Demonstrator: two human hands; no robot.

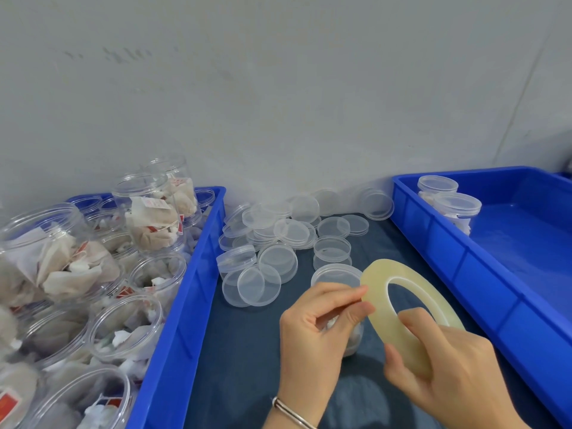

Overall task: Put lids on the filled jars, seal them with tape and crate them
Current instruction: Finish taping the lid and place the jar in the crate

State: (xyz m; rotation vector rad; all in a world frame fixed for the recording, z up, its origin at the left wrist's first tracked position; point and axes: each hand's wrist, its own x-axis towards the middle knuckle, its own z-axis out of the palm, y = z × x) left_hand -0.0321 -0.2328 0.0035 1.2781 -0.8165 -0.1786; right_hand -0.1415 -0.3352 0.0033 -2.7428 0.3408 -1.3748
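Observation:
My right hand (445, 363) grips a thin, yellowish roll of clear tape (379, 289), thumb through its hole. My left hand (322, 317) pinches the roll's outer edge at the top left. Behind my left hand stands a lidded jar (332, 272) on the dark cloth, mostly hidden. A heap of clear loose lids (278, 239) lies beyond it. The blue crate on the left (185, 305) holds several open jars filled with tea bags (145, 212). The blue crate on the right (448, 252) holds two lidded jars (455, 209) in its far corner.
A grey wall rises close behind the table. The dark blue cloth (247, 351) covers the strip between the two crates. A thin bracelet (291, 411) circles my left wrist.

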